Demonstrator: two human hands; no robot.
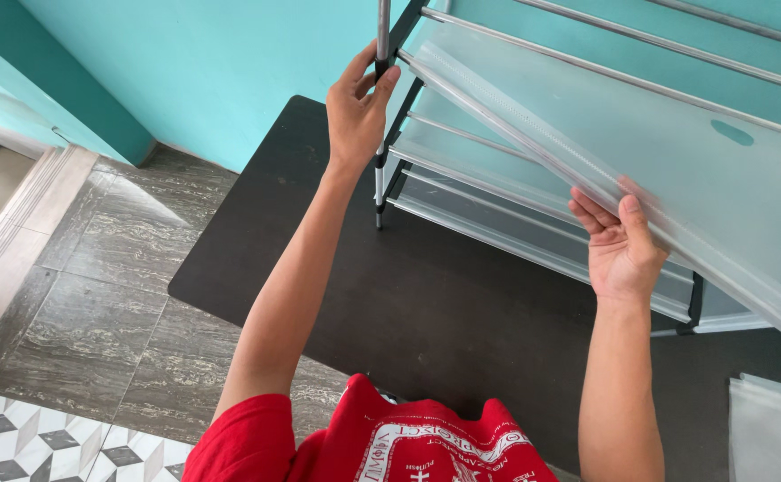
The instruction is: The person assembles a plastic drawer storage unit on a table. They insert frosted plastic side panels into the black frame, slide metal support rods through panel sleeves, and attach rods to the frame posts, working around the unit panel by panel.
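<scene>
Translucent plastic shelf sheet (640,143), upper right: your right hand (620,245) is pinching its edge; left hand (356,112) fingers are wrapping the metal pole (382,27). A clear plastic bag (769,428) is lying lower right.

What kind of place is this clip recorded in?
Most likely a room in a home. A turquoise painted wall meets a grey stone-look tiled floor, with a dark mat laid over it. On the mat stands a tiered shelf rack, steadied by the left hand and right hand.

A tiered metal-tube rack (462,170) with translucent grey fabric shelves (640,143) stands on a dark mat.
</scene>
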